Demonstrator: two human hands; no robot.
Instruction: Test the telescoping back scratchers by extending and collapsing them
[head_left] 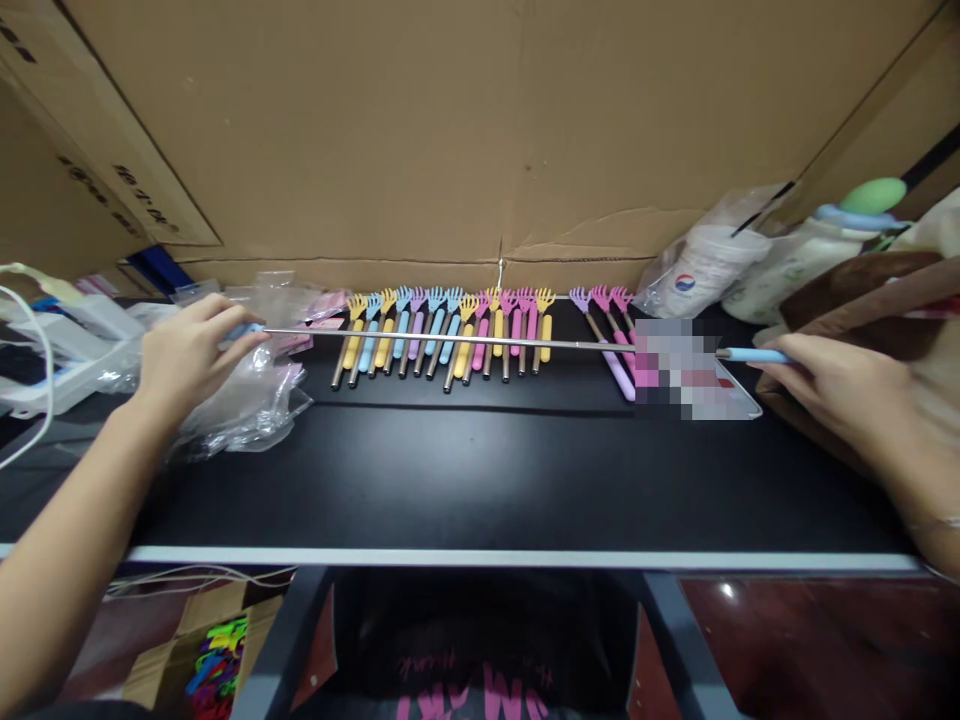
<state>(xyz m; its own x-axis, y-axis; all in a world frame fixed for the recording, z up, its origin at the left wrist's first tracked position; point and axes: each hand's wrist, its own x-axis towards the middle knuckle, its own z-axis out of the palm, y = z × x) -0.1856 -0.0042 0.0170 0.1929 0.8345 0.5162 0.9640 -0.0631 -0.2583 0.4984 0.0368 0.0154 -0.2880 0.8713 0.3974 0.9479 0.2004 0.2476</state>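
Observation:
A telescopic back scratcher point(480, 340) with a thin metal rod stretches level across the table, drawn out long. My left hand point(199, 345) grips its light blue end, mostly covered by my fingers. My right hand point(847, 395) is closed around its light blue handle. Behind the rod lies a row of back scratchers point(418, 330) in yellow, blue, purple and pink, with separate coloured handle pieces among their metal tubes. Farther right lie a few purple and pink back scratchers point(611, 350), fitted with long handles.
Clear plastic bags point(259, 410) are heaped at the left beside a white plastic holder point(82, 355). A white cup point(712, 265) and a bottle with a green top point(840, 250) stand back right. Cardboard point(360, 130) walls the back. A box of colourful items point(217, 665) sits below.

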